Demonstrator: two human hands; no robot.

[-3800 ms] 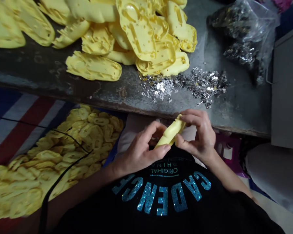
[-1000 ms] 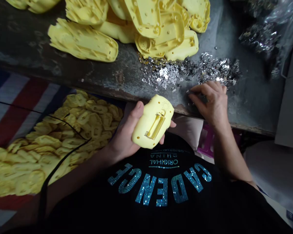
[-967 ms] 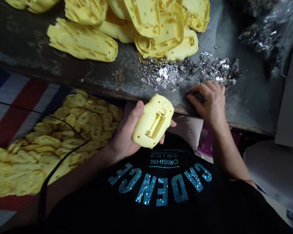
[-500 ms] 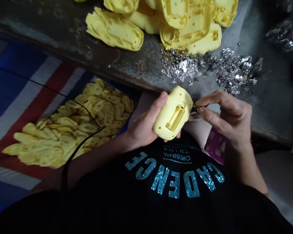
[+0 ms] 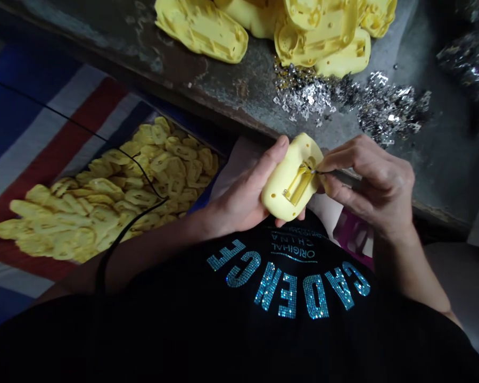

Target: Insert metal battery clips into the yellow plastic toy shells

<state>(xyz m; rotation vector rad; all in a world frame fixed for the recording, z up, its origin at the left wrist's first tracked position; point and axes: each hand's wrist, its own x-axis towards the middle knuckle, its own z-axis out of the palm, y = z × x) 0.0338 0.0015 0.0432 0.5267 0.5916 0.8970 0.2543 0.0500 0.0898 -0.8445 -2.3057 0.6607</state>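
My left hand [image 5: 249,194] is closed around a yellow plastic casing [image 5: 277,197], its thumb along the upper left edge and fingertips showing below. The casing's outer side faces up, with a long battery slot and small round holes. My right hand [image 5: 371,183] pinches a small metal piece, partly hidden by the fingers, at the upper end of the battery slot. Loose metal contact pieces [image 5: 309,98] lie in a pile on the table just beyond both hands.
More yellow casings [image 5: 201,32] are heaped at the table's far side. A second metal pile [image 5: 393,109] and a dark bag of shiny parts [image 5: 469,58] lie right. Lower left, many yellow pieces [image 5: 104,202] fill a striped sheet [image 5: 80,122]; a black cord [image 5: 131,221] crosses them.
My right hand has brought the small metal piece from beside the casing's right edge onto the end of the battery slot. The casing and left hand sit slightly further right in view.
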